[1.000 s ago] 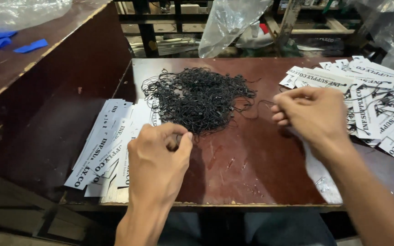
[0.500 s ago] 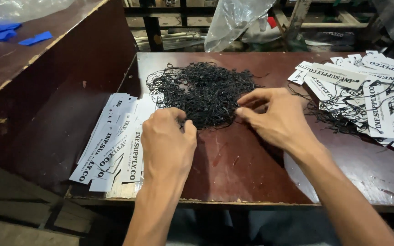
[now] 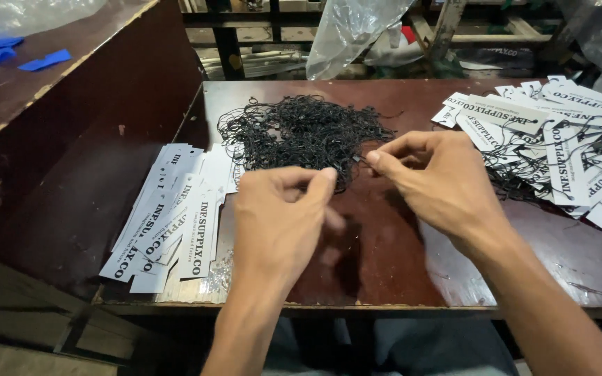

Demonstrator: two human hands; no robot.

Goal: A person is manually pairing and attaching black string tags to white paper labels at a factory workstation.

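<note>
A black string pile (image 3: 301, 132) feeds both hands, left (image 3: 283, 216) and right (image 3: 433, 181), each pinching 1 strand.

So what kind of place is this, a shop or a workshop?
Probably a small workshop where hang tags get strung: white paper tags lie stacked beside a tangle of black string loops, and already strung tags pile up on the brown table.

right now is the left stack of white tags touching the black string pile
Touching. The head view shows the white tags fanned at the table's left edge, their upper right cards running under the near left fringe of the black string pile.
</note>
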